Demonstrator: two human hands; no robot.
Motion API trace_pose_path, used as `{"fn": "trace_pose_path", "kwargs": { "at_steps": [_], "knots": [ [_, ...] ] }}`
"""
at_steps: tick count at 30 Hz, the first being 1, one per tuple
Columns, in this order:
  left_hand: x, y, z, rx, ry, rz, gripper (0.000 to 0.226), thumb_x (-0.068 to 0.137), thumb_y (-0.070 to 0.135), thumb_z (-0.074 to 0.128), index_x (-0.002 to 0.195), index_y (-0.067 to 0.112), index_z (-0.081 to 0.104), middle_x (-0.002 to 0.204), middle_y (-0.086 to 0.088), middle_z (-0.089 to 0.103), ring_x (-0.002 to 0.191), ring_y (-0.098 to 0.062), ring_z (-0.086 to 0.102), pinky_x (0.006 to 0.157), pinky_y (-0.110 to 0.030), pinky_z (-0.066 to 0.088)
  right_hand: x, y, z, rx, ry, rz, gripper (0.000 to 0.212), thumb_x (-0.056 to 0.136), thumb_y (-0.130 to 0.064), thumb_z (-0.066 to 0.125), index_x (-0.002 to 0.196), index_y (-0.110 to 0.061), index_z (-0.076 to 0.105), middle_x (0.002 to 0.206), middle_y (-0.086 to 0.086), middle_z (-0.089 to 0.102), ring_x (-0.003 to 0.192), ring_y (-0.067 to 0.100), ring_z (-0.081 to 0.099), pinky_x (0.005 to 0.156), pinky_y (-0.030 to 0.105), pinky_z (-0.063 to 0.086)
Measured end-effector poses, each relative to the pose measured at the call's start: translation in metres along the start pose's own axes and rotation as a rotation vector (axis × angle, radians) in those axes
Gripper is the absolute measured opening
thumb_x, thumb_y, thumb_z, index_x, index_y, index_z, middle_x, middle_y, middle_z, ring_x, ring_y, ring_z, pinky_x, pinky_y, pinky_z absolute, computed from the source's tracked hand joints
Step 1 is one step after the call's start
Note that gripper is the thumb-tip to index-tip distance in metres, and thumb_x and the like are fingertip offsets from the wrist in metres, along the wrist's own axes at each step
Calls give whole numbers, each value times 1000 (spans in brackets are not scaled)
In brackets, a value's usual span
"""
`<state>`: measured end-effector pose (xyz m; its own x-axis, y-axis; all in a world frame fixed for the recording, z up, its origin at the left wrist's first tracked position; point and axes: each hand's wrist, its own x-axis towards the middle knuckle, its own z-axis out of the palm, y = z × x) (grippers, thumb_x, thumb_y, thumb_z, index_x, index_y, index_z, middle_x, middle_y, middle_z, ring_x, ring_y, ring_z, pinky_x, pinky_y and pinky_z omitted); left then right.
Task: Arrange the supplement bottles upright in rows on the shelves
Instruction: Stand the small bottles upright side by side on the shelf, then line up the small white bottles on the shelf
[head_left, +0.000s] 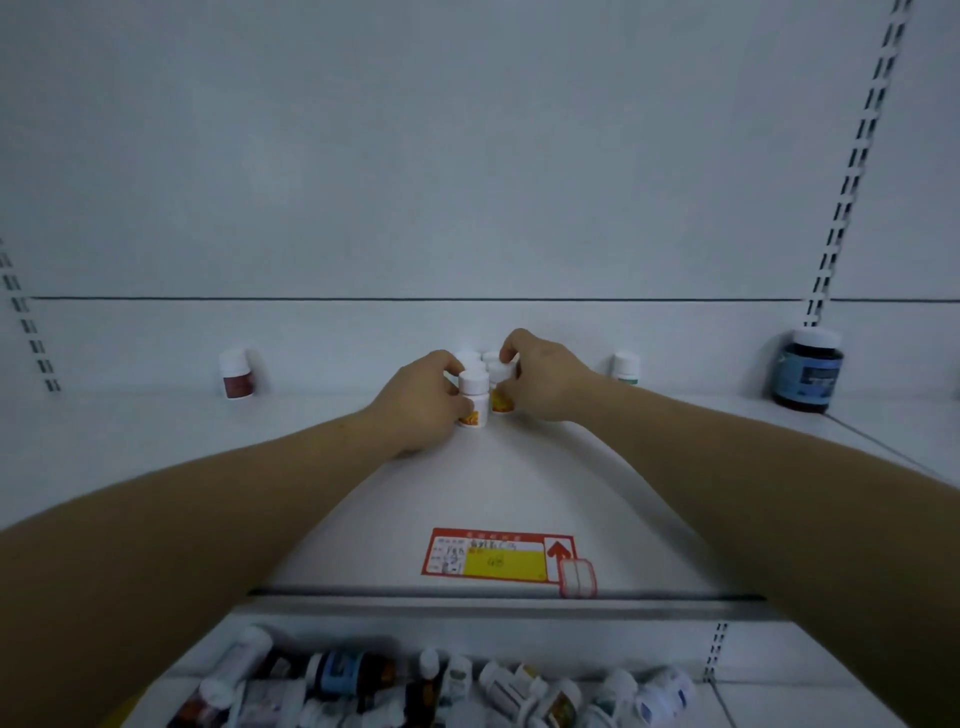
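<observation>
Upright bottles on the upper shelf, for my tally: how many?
7: left bottle, cluster of four between left hand and right hand, teal-labelled bottle right of them, dark jar far right. More may be hidden.

Crowded at the middle back of the upper shelf: a cluster of small white bottles stands close to the back wall, the left hand gripping it on one side and the right hand on the other. No way in there. Open lanes either side: bare shelf runs left to a maroon-labelled bottle and right to a green-labelled bottle, both near the wall. Far right, a big dark jar blocks the corner. Between the forearms the shelf is bare down to the price label. Below, a heap of toppled bottles chokes the lower shelf.
</observation>
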<state>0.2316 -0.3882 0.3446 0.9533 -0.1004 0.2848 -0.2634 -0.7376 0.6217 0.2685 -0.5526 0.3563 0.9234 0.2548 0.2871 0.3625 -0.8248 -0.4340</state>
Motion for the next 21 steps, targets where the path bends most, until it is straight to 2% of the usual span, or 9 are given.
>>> {"fn": "trace_pose_path", "kwargs": {
  "at_steps": [3,5,8,11,13,17,21],
  "knots": [
    [0,2,0,23,-20,-24,29,86,21,64,111,19,50,96,-2,64,82,-17,60,67,-26,44,-1,2,2,-11,1,-13,28,88,-17,56,111,-14,41,93,5,54,78,20,48,62,27,36],
    [-3,5,-2,46,-41,-52,38,85,25,66,118,20,47,97,-1,62,83,-17,59,66,-25,43,-1,3,1,-36,-19,-15,39,88,-20,58,122,-12,40,103,9,56,85,21,47,70,28,36],
    [-9,9,-8,120,-51,-99,50,84,32,67,127,21,44,111,-3,58,92,-18,55,77,-25,40,-2,2,-8,-54,-31,-34,52,88,-27,60,133,-13,38,121,11,54,94,20,46,76,27,34],
    [-20,11,-17,185,-61,-143,51,84,37,66,129,22,45,127,-5,54,97,-17,52,83,-26,40,-3,-3,-17,-42,-8,-68,53,91,-35,56,137,-14,39,132,11,49,113,24,48,82,25,33],
    [-31,9,-25,238,-59,-155,50,85,38,64,128,22,46,130,-4,53,99,-16,51,83,-25,39,-6,-9,-20,-51,-10,-94,52,93,-37,52,139,-15,38,137,10,46,119,24,46,84,25,32],
    [-62,7,-42,313,-78,-171,53,86,44,60,132,21,46,136,-3,49,115,-19,50,88,-24,35,-25,-30,-23,-87,-18,-139,54,95,-42,47,141,-16,37,143,10,43,127,26,41,92,28,31],
    [-107,10,-58,373,-57,-117,53,87,51,55,131,24,46,137,-1,49,117,-18,49,88,-25,35,-59,-61,-18,-150,-37,-182,57,95,-47,45,143,-17,36,145,9,42,130,25,39,95,30,31]
  ]
}}
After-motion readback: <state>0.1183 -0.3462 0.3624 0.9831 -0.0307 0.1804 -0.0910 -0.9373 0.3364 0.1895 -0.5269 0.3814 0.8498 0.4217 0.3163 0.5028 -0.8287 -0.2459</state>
